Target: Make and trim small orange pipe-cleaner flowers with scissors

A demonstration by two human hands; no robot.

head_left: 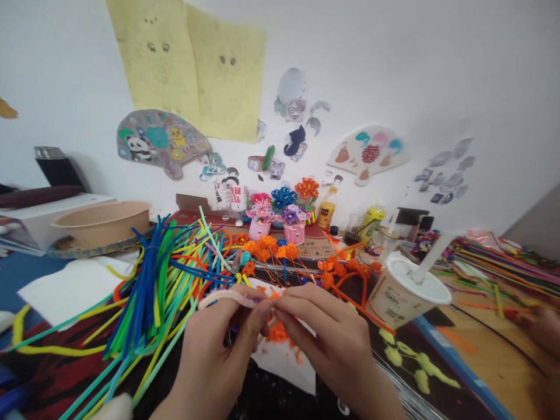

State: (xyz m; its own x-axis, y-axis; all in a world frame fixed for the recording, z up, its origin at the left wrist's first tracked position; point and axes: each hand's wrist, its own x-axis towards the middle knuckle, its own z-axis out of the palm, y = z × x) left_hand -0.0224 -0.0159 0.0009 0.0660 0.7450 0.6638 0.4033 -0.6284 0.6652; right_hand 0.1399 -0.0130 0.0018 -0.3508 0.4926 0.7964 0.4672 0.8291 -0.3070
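Observation:
My left hand (219,341) is closed in a pinch on a pale pink, fuzzy pipe cleaner (216,298), which curves back over its knuckles. My right hand (326,326) meets it fingertip to fingertip, its thumb and fingers closed on the same small spot. The part of the pipe cleaner between the fingertips is mostly covered, with a bit of purple showing there. Beneath both hands lies a white sheet (292,373) scattered with orange fluff (277,333). Just beyond the fingers are orange pipe-cleaner flowers (265,248) on thin stems.
Left lies a heap of coloured pipe cleaners (146,286), with a beige basin (102,224) behind. A lidded paper cup (405,294) with a straw stands right. Small flower pots (294,233) and a yellow drink bottle (327,209) stand near the wall. Another person's blurred hand (545,332) is far right.

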